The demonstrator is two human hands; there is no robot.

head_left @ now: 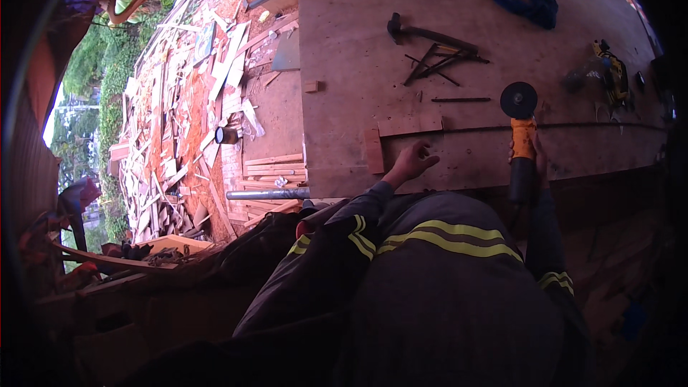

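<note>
My right hand (540, 160) is wrapped round the body of an angle grinder (524, 140), orange with a black rear end. Its dark round disc (518, 101) points away from me over the worktable (344, 43). My left hand (412, 163) hovers at or rests on the table's near edge; which, I cannot tell. Its fingers are loosely bent and apart, with nothing in them. Beside that hand are a reddish wooden block (374, 151) and a flat wooden strip (410, 126). A long dark line or thin bar (573, 126) runs rightward from the strip.
Farther back lie a hammer (441, 37), several thin dark rods (437, 64), a blue cloth (527, 3) and a yellow-black tool (611, 75). A small wood block (312, 87) sits near the left edge. Wood scraps (186, 129) cover the ground left of the table, beside a metal pipe (266, 193).
</note>
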